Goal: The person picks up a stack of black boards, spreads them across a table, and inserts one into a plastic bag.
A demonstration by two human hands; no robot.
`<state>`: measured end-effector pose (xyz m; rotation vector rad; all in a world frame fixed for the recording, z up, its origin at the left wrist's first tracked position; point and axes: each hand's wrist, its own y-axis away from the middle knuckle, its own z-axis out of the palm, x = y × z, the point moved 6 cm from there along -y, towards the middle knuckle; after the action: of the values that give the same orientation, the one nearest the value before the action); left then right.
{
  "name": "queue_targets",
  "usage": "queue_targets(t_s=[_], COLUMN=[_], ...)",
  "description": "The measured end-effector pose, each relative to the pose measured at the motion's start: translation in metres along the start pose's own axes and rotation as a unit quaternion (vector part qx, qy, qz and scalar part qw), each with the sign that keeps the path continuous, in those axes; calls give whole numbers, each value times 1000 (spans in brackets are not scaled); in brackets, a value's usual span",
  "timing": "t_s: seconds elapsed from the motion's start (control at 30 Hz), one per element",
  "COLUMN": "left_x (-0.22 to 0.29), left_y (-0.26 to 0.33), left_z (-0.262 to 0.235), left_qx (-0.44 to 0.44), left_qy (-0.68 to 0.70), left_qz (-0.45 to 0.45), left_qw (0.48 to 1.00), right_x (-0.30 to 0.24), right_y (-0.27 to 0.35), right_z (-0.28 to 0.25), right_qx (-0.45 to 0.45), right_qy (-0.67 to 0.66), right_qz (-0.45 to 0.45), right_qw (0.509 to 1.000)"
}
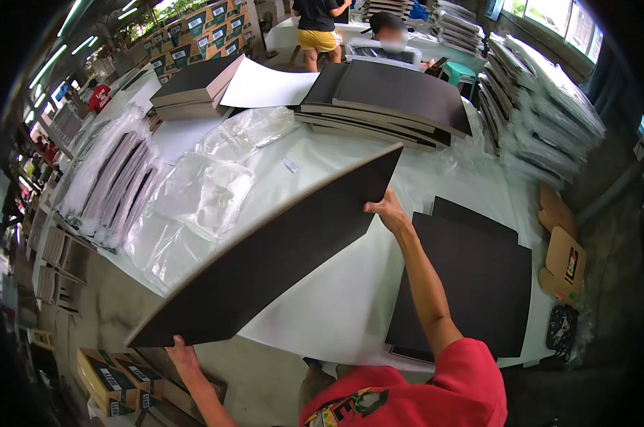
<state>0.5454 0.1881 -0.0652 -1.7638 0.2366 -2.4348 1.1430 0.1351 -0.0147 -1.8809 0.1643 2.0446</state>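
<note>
A large black board (279, 256) with a pale edge is held up at a slant over the table. My left hand (183, 354) grips its lower left corner, thumb on the black face. Near the upper right end, my right hand (387, 209) is closed on the same board, its fingers partly hidden behind it. To the right lies a stack of black boards (467, 285) on the white table (322, 320). Clear plastic bags (194, 192) are spread on the table left of the held board.
Across the table rise stacks of dark boards (400, 92) and a white sheet (268, 84). Plastic-wrapped stacks stand at left (112, 178) and right (539, 107). Cardboard pieces (563, 260) and a dark pouch (562, 327) sit at the right edge. Boxes (119, 381) are at lower left. Two people are beyond.
</note>
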Motion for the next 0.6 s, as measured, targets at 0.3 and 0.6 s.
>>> queue_targets(t_s=[0.3,0.6], left_x=[-45,-11], left_y=[30,97], left_z=[-65,2], left_qx=[46,97], left_qy=[-16,-202], left_qz=[-75,-83], left_qw=[996,971], right_x=[24,31], right_y=[14,23], right_z=[10,26], right_qx=[-41,-46], right_qy=[-11,32], right_qz=[52,58], right_qw=[998,997])
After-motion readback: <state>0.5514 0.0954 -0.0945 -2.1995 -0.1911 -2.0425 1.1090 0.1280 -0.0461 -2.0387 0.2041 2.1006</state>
